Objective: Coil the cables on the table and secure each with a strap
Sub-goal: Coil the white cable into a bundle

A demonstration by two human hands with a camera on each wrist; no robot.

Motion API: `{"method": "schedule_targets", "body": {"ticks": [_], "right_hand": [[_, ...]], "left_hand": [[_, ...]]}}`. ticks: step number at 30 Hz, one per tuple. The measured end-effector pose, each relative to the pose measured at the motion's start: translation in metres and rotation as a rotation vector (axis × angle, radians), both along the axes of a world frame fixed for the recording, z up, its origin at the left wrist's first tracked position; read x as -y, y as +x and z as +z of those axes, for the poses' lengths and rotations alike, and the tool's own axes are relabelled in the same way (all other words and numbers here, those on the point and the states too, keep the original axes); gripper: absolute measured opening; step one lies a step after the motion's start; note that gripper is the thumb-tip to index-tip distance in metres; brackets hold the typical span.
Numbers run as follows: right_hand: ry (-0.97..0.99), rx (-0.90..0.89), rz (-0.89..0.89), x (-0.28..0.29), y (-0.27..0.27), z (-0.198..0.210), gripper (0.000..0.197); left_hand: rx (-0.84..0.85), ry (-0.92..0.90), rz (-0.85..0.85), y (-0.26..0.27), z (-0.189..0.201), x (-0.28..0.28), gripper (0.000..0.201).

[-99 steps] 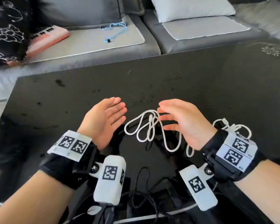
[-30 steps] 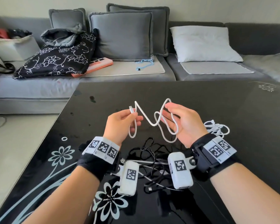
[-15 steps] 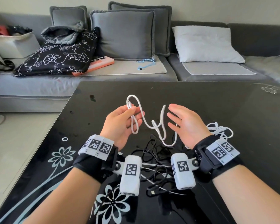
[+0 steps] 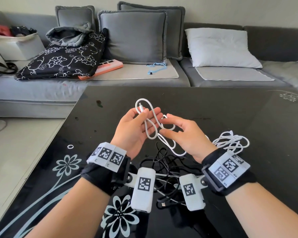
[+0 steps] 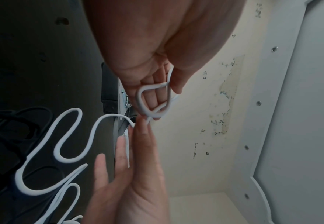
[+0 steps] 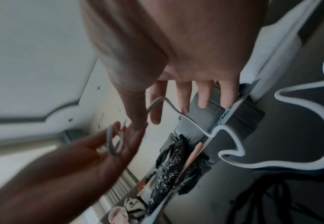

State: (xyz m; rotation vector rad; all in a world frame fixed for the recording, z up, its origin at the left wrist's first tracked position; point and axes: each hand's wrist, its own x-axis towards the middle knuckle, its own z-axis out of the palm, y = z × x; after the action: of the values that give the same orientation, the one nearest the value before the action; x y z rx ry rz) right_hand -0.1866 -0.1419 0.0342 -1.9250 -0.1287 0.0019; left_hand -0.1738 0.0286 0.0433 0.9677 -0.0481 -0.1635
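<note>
Two bare hands meet above a glossy black table (image 4: 230,107), working the first loops into a white charging cable (image 4: 150,125). The left hand (image 4: 135,128), palm up, pins the cable's plug end under its thumb (image 4: 143,112), with one small loop lying across its nearly straight fingers (image 5: 158,94) and a second arching past the fingertips toward the sofa (image 4: 96,83). The right hand (image 4: 185,134), just beside it, looks slack and appears to grip nothing, thumb and forefinger spread either side of the strand as it leaves the loop; whether they touch it is hard to tell. From there the loose length falls below the right palm, away from the sofa and toward the person, and the left wrist view shows it snaking on in wide bends. So the slack to be gathered lies on the right hand's side, with its run pointing back toward the loops in the left; the right hand seems best placed to feed the next turn across. Underneath, a tangle of black cables (image 4: 169,169) waits uncoiled on the glass, and a second white cable (image 4: 230,141) sits bunched beyond the right wrist. No strap can be made out.
</note>
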Motion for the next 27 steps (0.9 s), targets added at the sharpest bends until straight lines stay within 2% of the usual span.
{"method": "schedule_targets", "body": {"ticks": [3, 10, 14, 18, 23, 27], "right_hand": [[-0.025, 0.013, -0.045, 0.001, 0.0, -0.004, 0.011], [0.017, 0.098, -0.191, 0.008, 0.012, -0.006, 0.007], [0.053, 0.152, -0.164, 0.004, 0.016, -0.003, 0.013], [0.11, 0.15, -0.118, -0.004, 0.016, 0.001, 0.011], [0.081, 0.187, -0.156, -0.014, 0.009, -0.006, 0.013], [0.026, 0.171, -0.142, -0.012, 0.006, -0.01, 0.015]], "left_hand": [[-0.003, -0.038, -0.007, 0.001, 0.002, 0.0, 0.006], [0.01, -0.079, 0.076, 0.01, 0.004, -0.008, 0.009], [0.029, -0.084, 0.1, 0.014, 0.004, -0.005, 0.012], [0.023, -0.12, 0.102, 0.015, 0.004, -0.001, 0.011], [-0.012, -0.216, 0.085, 0.012, 0.005, 0.001, 0.014], [-0.102, -0.279, 0.079, 0.011, 0.007, -0.002, 0.017]]}}
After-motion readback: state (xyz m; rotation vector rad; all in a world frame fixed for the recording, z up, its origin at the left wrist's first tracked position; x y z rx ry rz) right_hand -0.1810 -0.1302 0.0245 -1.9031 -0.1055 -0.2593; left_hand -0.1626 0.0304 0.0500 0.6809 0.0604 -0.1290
